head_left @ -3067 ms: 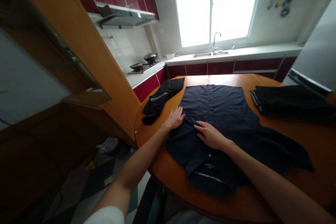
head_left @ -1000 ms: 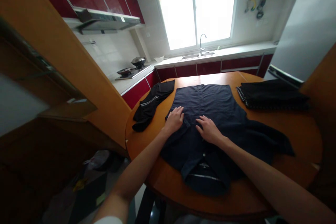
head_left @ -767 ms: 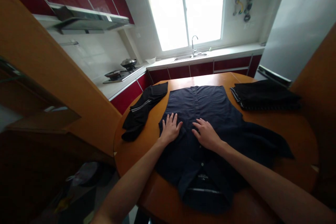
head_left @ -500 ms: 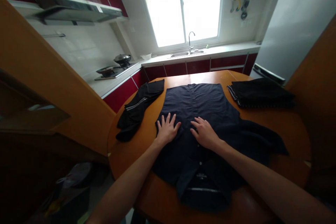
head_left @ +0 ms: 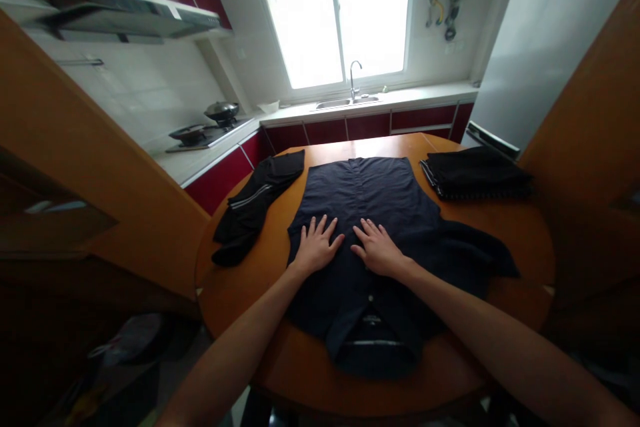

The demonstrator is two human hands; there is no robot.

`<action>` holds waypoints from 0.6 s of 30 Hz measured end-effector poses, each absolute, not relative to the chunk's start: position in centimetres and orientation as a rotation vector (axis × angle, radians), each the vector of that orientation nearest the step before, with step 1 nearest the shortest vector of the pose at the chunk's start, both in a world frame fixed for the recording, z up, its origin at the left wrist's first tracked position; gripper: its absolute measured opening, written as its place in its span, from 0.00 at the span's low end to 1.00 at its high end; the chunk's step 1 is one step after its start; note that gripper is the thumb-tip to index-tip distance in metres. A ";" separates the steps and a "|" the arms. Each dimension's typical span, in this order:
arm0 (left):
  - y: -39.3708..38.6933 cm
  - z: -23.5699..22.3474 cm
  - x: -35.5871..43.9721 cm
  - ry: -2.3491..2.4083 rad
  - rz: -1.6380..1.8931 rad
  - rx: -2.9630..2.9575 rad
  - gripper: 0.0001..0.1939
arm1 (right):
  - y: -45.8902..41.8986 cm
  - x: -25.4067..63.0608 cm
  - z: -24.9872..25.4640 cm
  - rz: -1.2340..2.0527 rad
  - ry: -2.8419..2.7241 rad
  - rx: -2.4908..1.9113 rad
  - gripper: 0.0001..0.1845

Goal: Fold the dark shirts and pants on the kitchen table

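A dark navy button shirt lies spread on a round orange wooden table, its collar toward me at the near edge. My left hand rests flat on the shirt's left side, fingers spread. Just beside it, my right hand lies flat on the shirt's middle, fingers stretched out. Both palms press the cloth and hold nothing. The shirt's right sleeve trails out to the right.
A black garment with a white stripe lies bunched at the table's left edge. A folded black pile sits at the far right. Behind are a counter with a sink, a stove and a bright window.
My left hand has slid from the shirt's left edge inward onto the cloth, closer to my right hand. The view has shifted so the table sits more centred.
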State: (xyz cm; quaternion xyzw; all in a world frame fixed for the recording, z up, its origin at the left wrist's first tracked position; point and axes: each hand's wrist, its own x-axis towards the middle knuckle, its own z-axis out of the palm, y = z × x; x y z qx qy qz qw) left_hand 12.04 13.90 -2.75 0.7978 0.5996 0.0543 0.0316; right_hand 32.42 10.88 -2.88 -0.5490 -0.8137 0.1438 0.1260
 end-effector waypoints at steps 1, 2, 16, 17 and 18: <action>13.8 -2.7 12.1 1.851 0.178 2.454 0.35 | 10.9 32.4 -3.0 0.420 -2.371 -1.604 0.34; 13.8 -2.7 12.1 1.856 0.195 2.454 0.35 | 10.9 32.4 -3.0 0.421 -2.370 -1.610 0.35; 13.8 -2.9 12.0 1.946 0.156 2.377 0.35 | 10.9 32.5 -2.8 0.434 -2.371 -1.601 0.35; 13.9 -2.9 12.0 1.945 0.140 2.371 0.35 | 10.9 32.5 -2.9 0.432 -2.370 -1.602 0.35; 13.9 -3.0 12.0 1.945 0.129 2.375 0.35 | 10.9 32.5 -2.9 0.430 -2.369 -1.602 0.35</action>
